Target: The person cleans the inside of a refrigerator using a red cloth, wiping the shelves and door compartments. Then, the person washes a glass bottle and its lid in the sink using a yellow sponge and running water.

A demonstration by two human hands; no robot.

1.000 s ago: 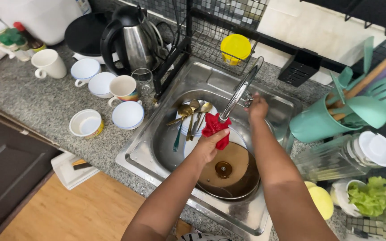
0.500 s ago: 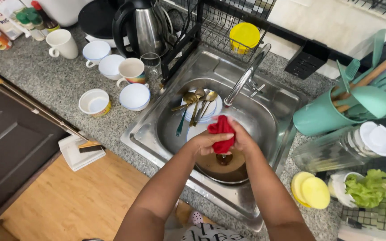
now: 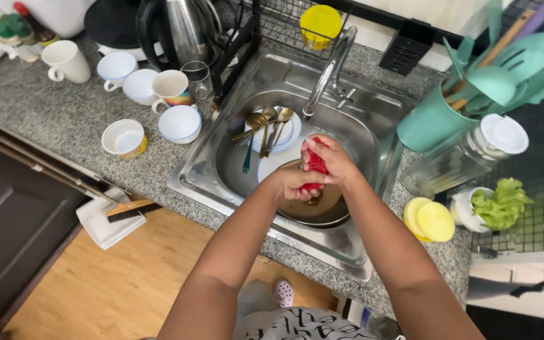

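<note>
We clamp both grips, left hand [image 3: 292, 182] and right hand [image 3: 332, 160], on a red cloth [image 3: 315, 165] over the sink [image 3: 373, 126]. By our reckoning washing has barely begun: plates [image 3: 271, 165], spoons [image 3: 266, 121] and a brown bowl [image 3: 316, 211] wait below, cups [image 3: 177, 123] on the desk [image 3: 64, 107] at left.

Both forearms extend from the lower frame edge and converge at frame centre. The left hand [image 3: 294, 182] and right hand [image 3: 332, 160] are pressed together, fingers curled closed in a two-handed grip.

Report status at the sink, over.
Both hands, left hand and right hand, clasped on red cloth. Over brown pan in sink. Plates and spoons beside.
</note>
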